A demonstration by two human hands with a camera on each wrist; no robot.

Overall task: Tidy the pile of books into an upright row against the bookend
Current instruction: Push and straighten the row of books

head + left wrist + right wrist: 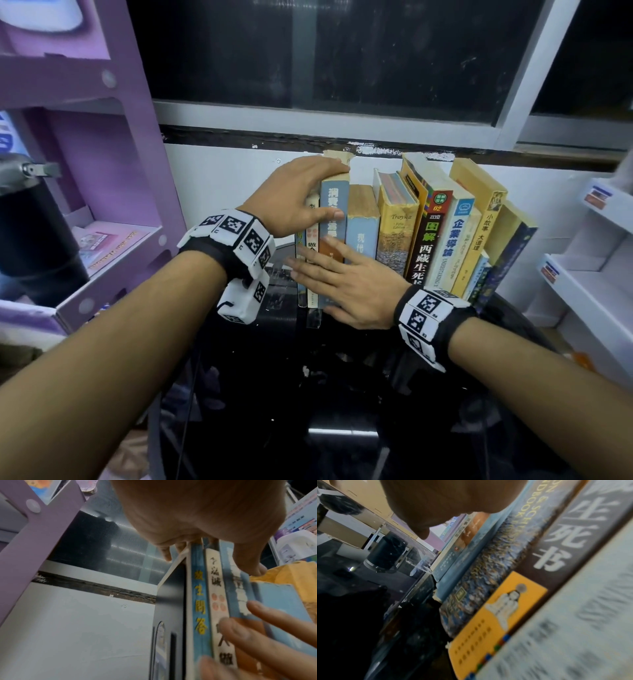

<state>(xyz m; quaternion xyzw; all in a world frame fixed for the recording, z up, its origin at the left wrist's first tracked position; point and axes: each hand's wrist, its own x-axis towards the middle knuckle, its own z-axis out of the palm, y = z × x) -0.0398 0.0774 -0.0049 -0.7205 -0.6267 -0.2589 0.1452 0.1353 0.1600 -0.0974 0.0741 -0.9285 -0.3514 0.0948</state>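
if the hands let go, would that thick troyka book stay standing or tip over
The Troyka book looks thick with a broad base, so it would probably stand alone. It leans slightly and has neighbours on both sides, so any tip would likely be caught. Its worn, yellowed page edges suggest an ageing binding, perhaps fragile if pushed hard.

Left hand fingers curled; right hand flat, fingers straight.
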